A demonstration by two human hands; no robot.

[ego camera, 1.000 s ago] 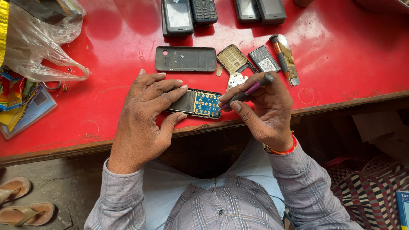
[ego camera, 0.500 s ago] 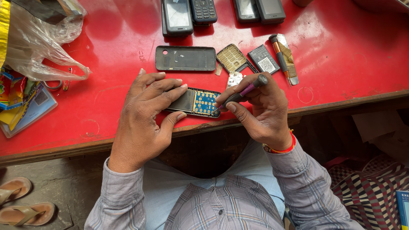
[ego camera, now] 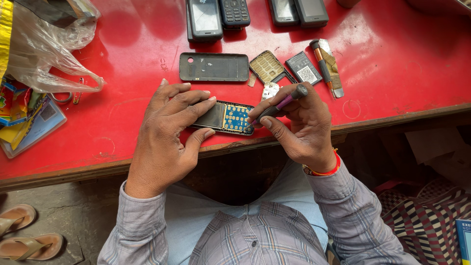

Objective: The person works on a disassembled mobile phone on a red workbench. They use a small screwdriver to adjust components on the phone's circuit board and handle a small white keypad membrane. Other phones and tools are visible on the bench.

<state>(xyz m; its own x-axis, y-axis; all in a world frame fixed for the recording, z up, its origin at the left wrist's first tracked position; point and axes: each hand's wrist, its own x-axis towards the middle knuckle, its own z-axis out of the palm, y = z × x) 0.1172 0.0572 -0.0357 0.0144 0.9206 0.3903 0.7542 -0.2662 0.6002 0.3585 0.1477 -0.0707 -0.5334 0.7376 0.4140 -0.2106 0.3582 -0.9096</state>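
Pressing down on an opened phone (ego camera: 223, 118), the left hand (ego camera: 167, 132) pins it at the near edge of the red table (ego camera: 122, 113); its fingers (ego camera: 189, 105) lie flat over the phone's dark left half and the thumb hooks the near side, so that half is mostly hidden. Only the blue board with gold pads shows at the right end. The right hand (ego camera: 304, 125) has its fingers clenched round a purple-and-black screwdriver (ego camera: 282, 103), tip down at the board's right edge; the tip itself is too small to make out, and the fingers cover the shaft's middle.

Just beyond the hands lie a black back cover (ego camera: 214, 66), a keypad frame (ego camera: 267, 66), a battery (ego camera: 304, 68) and a second tool (ego camera: 326, 66) wrapped in tape. A small white part (ego camera: 270, 91) is half hidden behind the screwdriver. Four phones (ego camera: 205, 18) at the far edge are cut off by the frame. A plastic bag (ego camera: 46, 54) sits at left, its contents unclear. Sandals (ego camera: 24, 233) show on the floor, partly cropped
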